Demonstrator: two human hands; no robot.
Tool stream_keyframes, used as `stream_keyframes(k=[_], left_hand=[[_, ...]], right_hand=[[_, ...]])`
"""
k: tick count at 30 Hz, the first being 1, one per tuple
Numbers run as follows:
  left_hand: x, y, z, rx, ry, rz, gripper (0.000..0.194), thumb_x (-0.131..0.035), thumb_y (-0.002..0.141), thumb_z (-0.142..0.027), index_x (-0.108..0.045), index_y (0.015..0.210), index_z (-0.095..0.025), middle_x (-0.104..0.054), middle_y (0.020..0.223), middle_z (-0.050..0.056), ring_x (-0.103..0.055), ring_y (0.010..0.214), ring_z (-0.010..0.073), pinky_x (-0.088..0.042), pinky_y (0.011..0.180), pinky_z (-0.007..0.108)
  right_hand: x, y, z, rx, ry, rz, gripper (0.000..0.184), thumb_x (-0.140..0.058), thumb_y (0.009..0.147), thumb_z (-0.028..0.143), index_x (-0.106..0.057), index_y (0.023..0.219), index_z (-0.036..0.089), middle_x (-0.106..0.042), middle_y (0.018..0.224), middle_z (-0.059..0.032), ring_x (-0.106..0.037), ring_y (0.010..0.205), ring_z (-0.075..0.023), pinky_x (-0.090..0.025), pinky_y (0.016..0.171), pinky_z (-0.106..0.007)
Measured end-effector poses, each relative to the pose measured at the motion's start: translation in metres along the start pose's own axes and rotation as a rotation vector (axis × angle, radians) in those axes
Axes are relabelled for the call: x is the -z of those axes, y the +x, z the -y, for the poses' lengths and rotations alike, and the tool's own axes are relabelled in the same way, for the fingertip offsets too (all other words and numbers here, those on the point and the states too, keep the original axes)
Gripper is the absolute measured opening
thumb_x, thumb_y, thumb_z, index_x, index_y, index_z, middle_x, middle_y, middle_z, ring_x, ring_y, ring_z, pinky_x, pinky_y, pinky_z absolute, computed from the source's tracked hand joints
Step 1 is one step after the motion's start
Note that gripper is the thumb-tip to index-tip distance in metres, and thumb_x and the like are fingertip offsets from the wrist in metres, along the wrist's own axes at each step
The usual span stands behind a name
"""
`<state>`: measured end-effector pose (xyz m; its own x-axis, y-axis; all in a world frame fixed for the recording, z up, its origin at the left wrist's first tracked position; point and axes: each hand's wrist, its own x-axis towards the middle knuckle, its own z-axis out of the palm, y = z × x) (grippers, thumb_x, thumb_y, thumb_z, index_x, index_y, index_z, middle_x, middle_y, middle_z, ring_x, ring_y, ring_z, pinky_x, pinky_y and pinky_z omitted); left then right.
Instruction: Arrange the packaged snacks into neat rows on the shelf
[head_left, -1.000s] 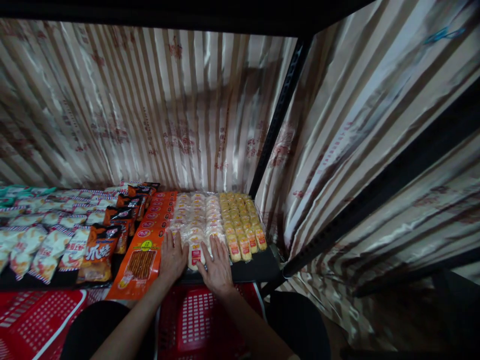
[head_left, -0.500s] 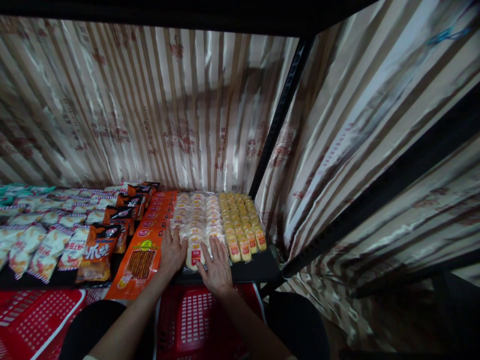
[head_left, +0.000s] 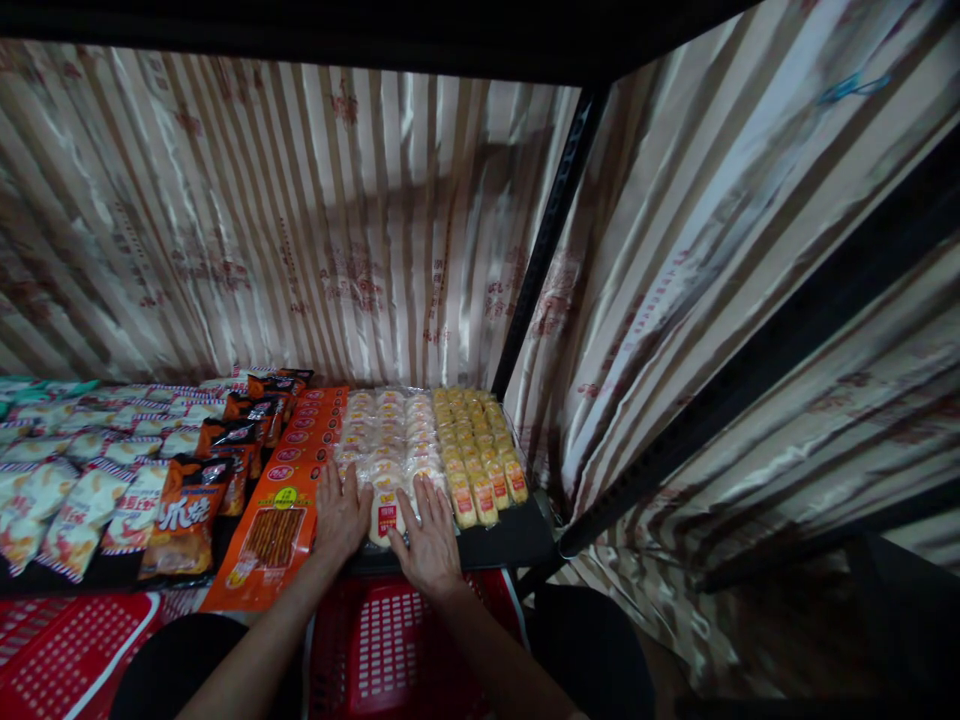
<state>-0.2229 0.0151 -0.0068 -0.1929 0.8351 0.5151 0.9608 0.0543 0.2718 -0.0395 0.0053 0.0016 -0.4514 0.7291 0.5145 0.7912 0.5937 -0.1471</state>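
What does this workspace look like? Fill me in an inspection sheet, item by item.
Surface: black shelf, bare along part of its front edge.
Things: pale round wrapped snacks in columns, between an orange packet and yellow wrapped snacks.
Clutter: red baskets below the shelf's front.
Hands: left hand beside the orange packet, right hand at the pale snacks' front; neither grip closed.
Cables: blue cord or tie on the curtain; no power cable made out.
Surroundings: striped curtain, black post; dim light.
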Motion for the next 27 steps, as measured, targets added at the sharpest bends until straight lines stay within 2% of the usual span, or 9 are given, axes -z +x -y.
stream_keyframes(k=[6, 11, 16, 20, 23, 27], left_hand=[[0.001, 0.0, -0.003, 0.028, -0.011, 0.012, 0.053, -0.036, 0.09, -0.039, -0.048, 0.128, -0.004, -0.038, 0.141, 0.026, -0.028, 0.135, 0.0358, -0.031, 0.103, 0.056], [0.011, 0.001, -0.008, 0.072, -0.006, -0.02, 0.049, -0.036, 0.091, -0.035, -0.049, 0.129, -0.007, -0.033, 0.145, 0.024, -0.021, 0.138, 0.0364, -0.028, 0.104, 0.059], [0.014, -0.007, -0.015, 0.005, -0.007, -0.078, 0.052, -0.033, 0.091, -0.034, -0.049, 0.127, 0.001, -0.031, 0.144, 0.027, -0.015, 0.139, 0.0366, -0.024, 0.107, 0.055], [0.005, -0.017, -0.018, -0.048, 0.028, -0.007, 0.053, -0.031, 0.091, -0.036, -0.048, 0.129, -0.002, -0.042, 0.139, 0.024, -0.024, 0.137, 0.0338, -0.025, 0.107, 0.054], [0.0, -0.019, -0.019, -0.057, 0.045, 0.016, 0.052, -0.031, 0.091, -0.034, -0.049, 0.129, -0.004, -0.044, 0.138, 0.024, -0.03, 0.135, 0.0339, -0.025, 0.107, 0.056], [0.005, -0.02, -0.02, -0.073, 0.019, -0.065, 0.051, -0.03, 0.092, -0.032, -0.048, 0.129, -0.002, -0.038, 0.141, 0.025, -0.02, 0.139, 0.0337, -0.025, 0.108, 0.056]], right_hand=[[0.001, 0.0, 0.001, -0.009, 0.006, 0.006, 0.061, -0.052, 0.087, 0.036, -0.032, 0.144, 0.025, -0.022, 0.153, -0.01, -0.018, 0.14, -0.0285, -0.024, 0.11, -0.047], [0.002, 0.0, 0.0, -0.004, 0.001, -0.013, 0.063, -0.052, 0.087, 0.038, -0.029, 0.145, 0.024, -0.02, 0.153, -0.0109, -0.018, 0.14, -0.0288, -0.025, 0.11, -0.048], [0.004, 0.0, 0.001, -0.033, 0.005, -0.063, 0.067, -0.055, 0.085, 0.04, -0.029, 0.145, 0.026, -0.017, 0.154, -0.0108, -0.014, 0.141, -0.0325, -0.025, 0.109, -0.053], [0.003, 0.0, 0.002, -0.05, 0.007, -0.046, 0.068, -0.058, 0.083, 0.036, -0.03, 0.144, 0.027, -0.016, 0.154, -0.0091, -0.013, 0.141, -0.0327, -0.025, 0.109, -0.052], [0.004, 0.0, 0.001, -0.06, -0.003, -0.026, 0.067, -0.057, 0.084, 0.035, -0.029, 0.144, 0.027, -0.017, 0.154, -0.0091, -0.016, 0.14, -0.0313, -0.027, 0.109, -0.052], [0.006, 0.0, 0.001, -0.041, -0.018, -0.037, 0.065, -0.052, 0.087, 0.039, -0.027, 0.145, 0.028, -0.02, 0.153, -0.011, -0.02, 0.14, -0.0303, -0.029, 0.107, -0.054]])
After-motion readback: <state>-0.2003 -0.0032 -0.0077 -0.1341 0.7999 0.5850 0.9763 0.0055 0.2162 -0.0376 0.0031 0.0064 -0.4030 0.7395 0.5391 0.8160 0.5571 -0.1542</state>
